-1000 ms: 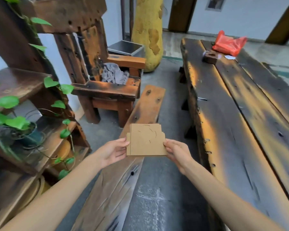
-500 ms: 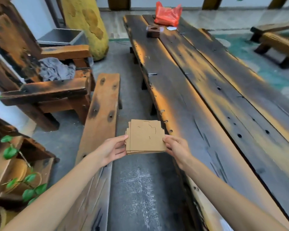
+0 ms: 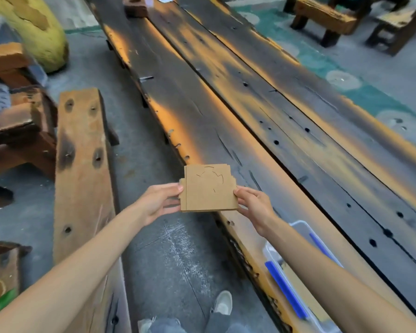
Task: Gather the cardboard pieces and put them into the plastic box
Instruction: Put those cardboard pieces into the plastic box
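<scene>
A stack of brown cardboard pieces [image 3: 208,188], with curved cut lines on the top sheet, is held level between both hands over the near edge of the long table. My left hand [image 3: 157,204] grips its left edge and my right hand [image 3: 255,209] grips its right edge. The clear plastic box [image 3: 300,227] with blue clips sits on the table at the lower right, partly hidden under my right forearm. Something tan lies inside it; I cannot tell what.
A long dark plank table [image 3: 250,104] runs up the middle. A wooden bench [image 3: 82,164] stands to its left across a grey floor strip. A wooden chair [image 3: 17,126] is at far left, benches [image 3: 322,18] at top right. My shoes [image 3: 222,302] show below.
The view has swung right and down toward the table, so the plastic box now shows at the lower right. Both hands still hold the cardboard stack the same way.
</scene>
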